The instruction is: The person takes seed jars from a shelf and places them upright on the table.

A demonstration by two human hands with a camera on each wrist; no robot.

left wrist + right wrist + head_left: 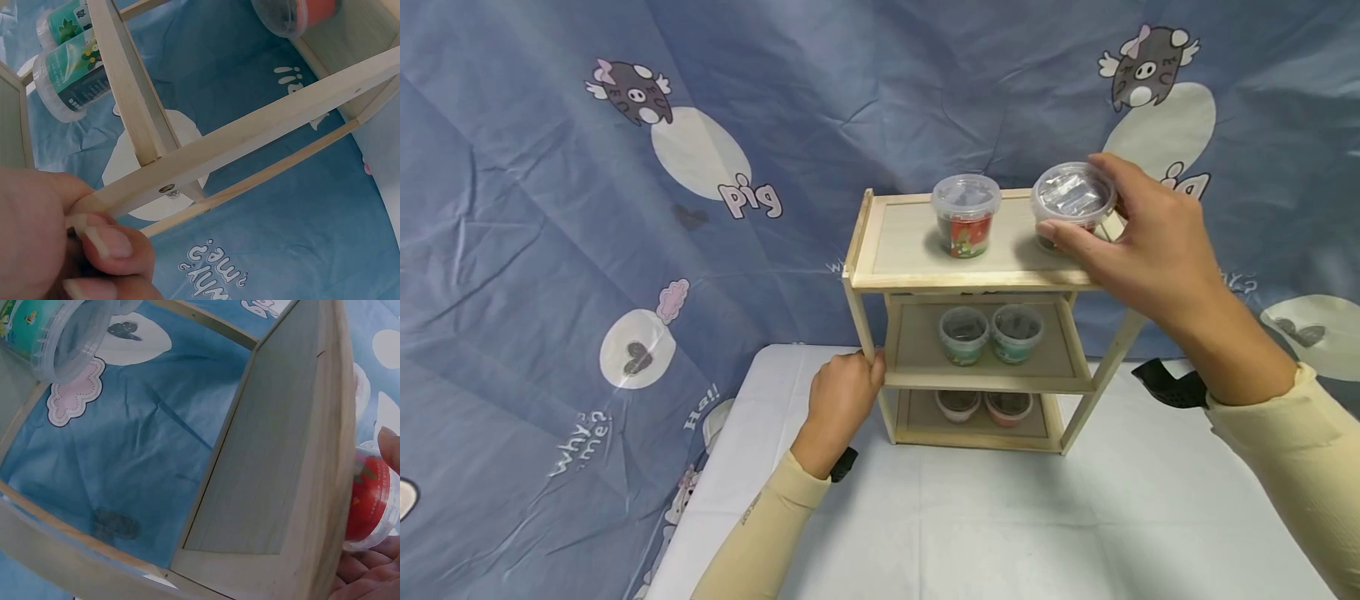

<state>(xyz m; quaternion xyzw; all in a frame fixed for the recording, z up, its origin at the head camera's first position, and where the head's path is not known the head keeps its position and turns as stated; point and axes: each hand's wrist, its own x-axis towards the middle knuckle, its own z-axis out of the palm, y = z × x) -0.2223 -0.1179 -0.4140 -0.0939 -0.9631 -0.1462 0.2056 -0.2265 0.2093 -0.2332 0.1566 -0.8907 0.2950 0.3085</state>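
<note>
A three-tier wooden shelf rack (pixel 895 281) stands on a white-covered table. My left hand (pixel 844 385) grips its left front post; in the left wrist view the fingers (pixel 115 244) curl round the wood. At the right end of the top shelf, my right hand (pixel 1157 237) holds a clear-lidded plastic tub (pixel 1073 193) between thumb and fingers. In the right wrist view that tub (pixel 370 500) has a red label and sits right at the shelf board. A second red-labelled tub (pixel 967 218) stands left of it on the same shelf.
Two green-labelled tubs (pixel 964 335) stand side by side on the middle shelf. The bottom shelf carries two more tubs (pixel 1007 407), pinkish in colour. A blue patterned cloth (pixel 820 100) hangs close behind the rack. White cloth covers the table (pixel 985 517) in front.
</note>
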